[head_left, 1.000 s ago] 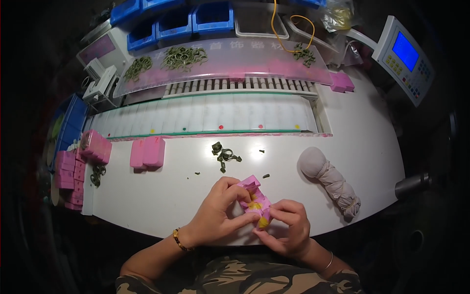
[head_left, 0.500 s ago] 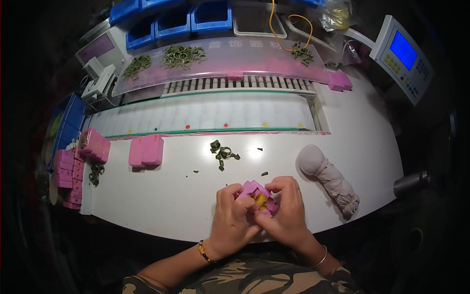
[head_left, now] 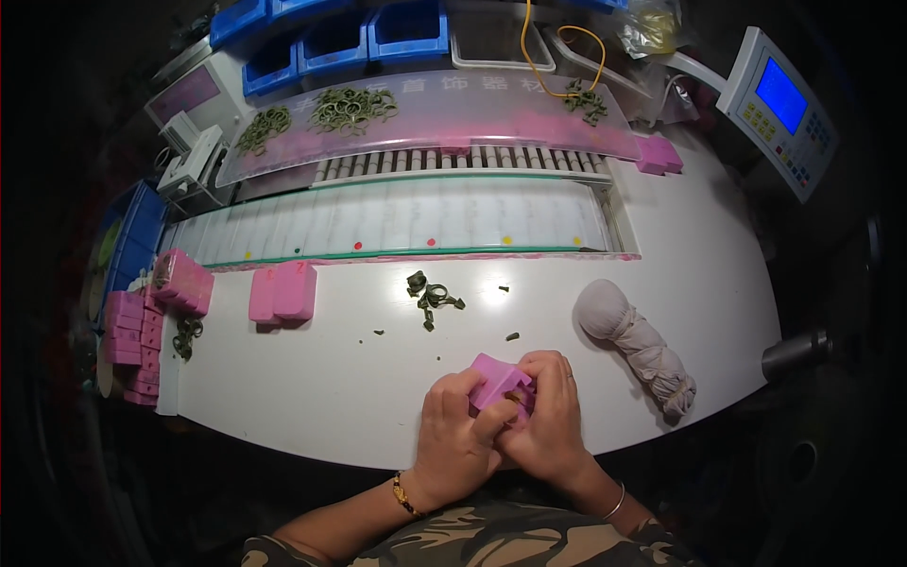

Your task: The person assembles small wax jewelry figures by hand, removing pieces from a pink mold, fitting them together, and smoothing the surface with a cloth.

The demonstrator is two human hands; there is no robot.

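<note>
Near the table's front edge, both my hands are closed on a pink rubber mould [head_left: 493, 378], which is bent and partly spread apart. My left hand [head_left: 450, 433] grips its left side, the thumb pressed at the gap. My right hand [head_left: 554, 425] holds the right side with curled fingers. A little yellowish colour shows inside the gap; the rest there is hidden by my fingers. Just beyond my hands lies a small heap of dark green wax rings and bits [head_left: 435, 295], with a loose green piece [head_left: 512, 336] closer to me.
A tied cloth bundle [head_left: 635, 345] lies to the right. Two pink moulds [head_left: 295, 291] lie left of the green heap; stacked pink moulds [head_left: 142, 335] stand at the far left. Behind are a white sliding strip [head_left: 378, 222], a clear cover [head_left: 453, 118] bearing green rings, and a control panel [head_left: 779, 109].
The mould has tilted in my hands, so its smooth outer face shows more and the yellow inside shows less. My hands have shifted slightly toward me.
</note>
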